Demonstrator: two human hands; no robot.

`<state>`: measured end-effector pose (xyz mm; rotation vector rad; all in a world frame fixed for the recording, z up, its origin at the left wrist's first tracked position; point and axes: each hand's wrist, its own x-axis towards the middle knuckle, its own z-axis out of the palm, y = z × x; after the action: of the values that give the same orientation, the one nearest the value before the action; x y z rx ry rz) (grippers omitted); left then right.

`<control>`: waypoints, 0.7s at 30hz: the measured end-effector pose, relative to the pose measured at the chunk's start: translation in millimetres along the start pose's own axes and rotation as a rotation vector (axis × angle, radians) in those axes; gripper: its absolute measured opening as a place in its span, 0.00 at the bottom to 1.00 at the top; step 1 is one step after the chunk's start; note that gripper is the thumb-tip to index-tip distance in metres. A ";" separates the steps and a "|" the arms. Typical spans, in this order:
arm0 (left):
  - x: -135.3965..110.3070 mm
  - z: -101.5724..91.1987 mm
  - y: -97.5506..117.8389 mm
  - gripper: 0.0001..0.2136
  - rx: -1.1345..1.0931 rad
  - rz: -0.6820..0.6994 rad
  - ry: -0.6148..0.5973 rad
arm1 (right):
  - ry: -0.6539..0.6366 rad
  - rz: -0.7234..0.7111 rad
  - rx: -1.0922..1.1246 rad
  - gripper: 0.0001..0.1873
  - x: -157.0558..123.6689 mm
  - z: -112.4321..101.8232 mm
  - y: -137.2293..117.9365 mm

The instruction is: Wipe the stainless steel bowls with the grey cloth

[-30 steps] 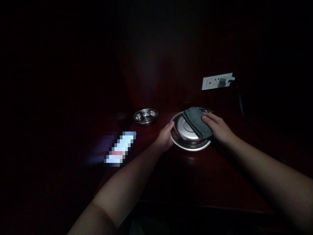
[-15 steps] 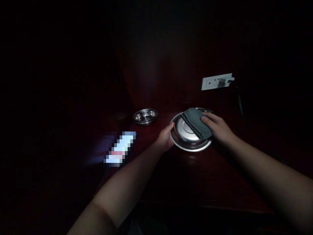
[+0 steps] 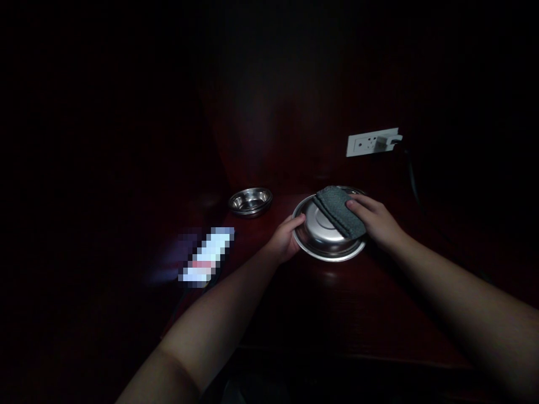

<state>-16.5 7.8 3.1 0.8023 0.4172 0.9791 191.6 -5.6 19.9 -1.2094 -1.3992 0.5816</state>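
Note:
My left hand point(image 3: 287, 238) grips the left rim of a shiny metal dish point(image 3: 324, 247), its thumb over the edge and its other fingers hidden beneath. The underside of the dish faces up, tilted toward me, with a ring mark at its middle. A folded grey-green cloth point(image 3: 341, 212) lies across the dish's upper right part. Closed on the right side of that cloth is my right hand point(image 3: 374, 220), thumb on top, pressing it against the metal.
A small stack of metal bowls point(image 3: 251, 202) sits at the back left of the dark red table point(image 3: 320, 314). Nearer me lies a glowing, pixelated phone point(image 3: 207, 257). On the wall behind is a white socket plate point(image 3: 362, 143) with a plugged-in charger and cable.
My left thumb has slid farther over the rim onto the dish. The dish, the cloth and my right hand stay almost where they were.

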 end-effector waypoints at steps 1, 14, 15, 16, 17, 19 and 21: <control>-0.1 0.1 0.1 0.12 0.001 0.000 -0.002 | -0.001 -0.002 -0.004 0.20 -0.2 0.0 -0.3; 0.2 -0.1 -0.1 0.12 0.017 -0.013 0.004 | 0.012 0.016 -0.011 0.21 -1.2 0.2 -2.7; 0.0 0.1 -0.1 0.12 0.017 -0.015 0.008 | 0.015 0.018 -0.014 0.21 -1.3 0.3 -3.0; 0.0 0.4 -0.1 0.12 0.015 -0.015 0.011 | 0.018 0.018 -0.015 0.20 -1.3 0.3 -3.2; -0.1 0.5 -0.1 0.12 0.014 -0.013 0.011 | 0.020 0.018 -0.015 0.20 -1.2 0.3 -3.3; -0.1 0.8 -0.3 0.12 0.017 -0.007 0.012 | 0.020 0.016 -0.016 0.20 -1.0 0.2 -3.2; 0.0 0.8 -0.4 0.11 0.024 -0.007 0.011 | 0.018 0.006 -0.018 0.20 -0.7 0.0 -2.7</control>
<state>-15.7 7.3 3.3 0.8166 0.4423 0.9737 190.6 -7.1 22.1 -1.2306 -1.3884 0.5622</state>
